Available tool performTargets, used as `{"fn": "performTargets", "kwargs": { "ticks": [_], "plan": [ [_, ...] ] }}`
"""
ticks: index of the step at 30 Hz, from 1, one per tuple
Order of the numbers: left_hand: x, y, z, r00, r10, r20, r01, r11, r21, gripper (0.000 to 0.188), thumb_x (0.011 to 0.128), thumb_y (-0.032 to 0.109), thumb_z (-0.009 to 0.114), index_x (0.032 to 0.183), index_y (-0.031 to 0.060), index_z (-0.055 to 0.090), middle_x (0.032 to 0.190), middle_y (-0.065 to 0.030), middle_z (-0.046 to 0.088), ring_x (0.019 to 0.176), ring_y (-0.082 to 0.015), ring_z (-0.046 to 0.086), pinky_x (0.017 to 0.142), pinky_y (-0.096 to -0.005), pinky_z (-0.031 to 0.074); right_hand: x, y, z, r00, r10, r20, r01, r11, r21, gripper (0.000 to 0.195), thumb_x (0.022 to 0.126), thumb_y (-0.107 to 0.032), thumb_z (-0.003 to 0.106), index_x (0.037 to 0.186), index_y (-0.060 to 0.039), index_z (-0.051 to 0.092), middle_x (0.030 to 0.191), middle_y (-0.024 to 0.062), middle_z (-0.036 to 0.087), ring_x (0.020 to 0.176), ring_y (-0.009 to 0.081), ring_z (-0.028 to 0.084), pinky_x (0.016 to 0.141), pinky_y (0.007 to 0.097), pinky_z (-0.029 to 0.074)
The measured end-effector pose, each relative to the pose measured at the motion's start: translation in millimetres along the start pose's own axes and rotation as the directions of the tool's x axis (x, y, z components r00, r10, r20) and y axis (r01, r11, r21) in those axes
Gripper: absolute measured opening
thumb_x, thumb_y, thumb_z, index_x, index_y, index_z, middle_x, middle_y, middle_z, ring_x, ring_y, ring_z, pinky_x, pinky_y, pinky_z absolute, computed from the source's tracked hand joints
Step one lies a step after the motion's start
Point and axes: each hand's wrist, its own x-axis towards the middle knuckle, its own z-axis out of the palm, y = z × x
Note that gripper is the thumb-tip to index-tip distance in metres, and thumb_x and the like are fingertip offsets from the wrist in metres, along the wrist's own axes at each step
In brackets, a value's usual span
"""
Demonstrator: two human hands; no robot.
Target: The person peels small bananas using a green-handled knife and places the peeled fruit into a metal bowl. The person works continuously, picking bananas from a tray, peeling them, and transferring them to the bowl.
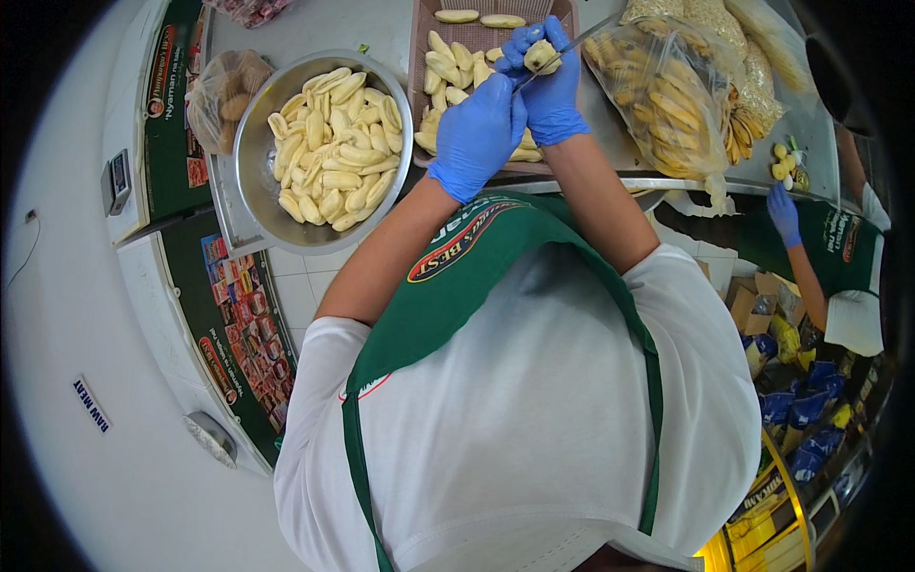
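My left hand (475, 139), in a blue glove, grips a thin knife (590, 32), its blade slanting up to the right across a pale peeled piece, probably a banana (542, 57). That piece sits in my right hand (561, 89), gloved too, with curled fingers. Both hands are over a brownish-pink plastic crate (422, 79) holding peeled bananas (444, 66). Left of it, a steel basin (246, 154) is heaped with peeled bananas (343, 154), several showing lengthwise slits. Unpeeled yellow bananas (665, 100) fill a clear plastic bag to the right.
A bag of brownish round produce (229, 96) is left of the basin on the metal table (314, 28). Bags of pale shredded food (758, 86) and small yellow-green produce (783, 164) lie right. A co-worker's gloved hand (783, 214) is by the right edge. Boxes (758, 300) stand below.
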Motion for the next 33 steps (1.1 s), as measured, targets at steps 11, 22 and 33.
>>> {"fn": "performTargets", "kwargs": {
  "ticks": [11,22,33],
  "plan": [
    [-1.0,-2.4,-2.5,0.998,-0.052,0.023,0.053,0.997,-0.057,0.013,0.086,0.011,0.059,0.094,0.0042,0.052,0.073,-0.0199,0.06,0.059,-0.039,0.061,0.05,-0.0449,0.049,-4.5,-9.5,50.3,0.975,-0.223,-0.013,0.217,0.96,-0.176,0.051,0.097,-0.054,0.037,0.079,-0.009,0.053,0.059,0.007,0.052,0.049,0.0204,0.052,0.055,0.0359,0.049],
    [-6.4,-13.7,10.5,0.998,-0.057,0.033,0.058,0.998,-0.008,0.017,0.087,0.016,0.058,0.093,0.0056,0.046,0.073,-0.0154,0.058,0.057,-0.036,0.059,0.048,-0.0439,0.048,-18.5,-2.1,53.8,0.961,-0.276,0.026,0.27,0.91,-0.316,0.054,0.097,-0.056,0.035,0.082,-0.0089,0.056,0.068,0.0088,0.056,0.061,0.0226,0.058,0.065,0.0382,0.051],
    [-14.9,-33.4,3.0,0.875,-0.32,0.363,0.222,0.932,0.285,0.051,0.084,0.015,0.058,0.132,0.0109,0.041,0.095,-0.0198,0.062,0.078,-0.0366,0.064,0.064,-0.0473,0.053,-21.4,6.2,-6.6,0.93,0.118,-0.349,-0.203,0.955,-0.217,0.048,0.096,-0.053,0.042,0.113,-0.0106,0.057,0.116,0.0128,0.06,0.109,0.0262,0.057,0.089,0.0441,0.049]
  ]
}}
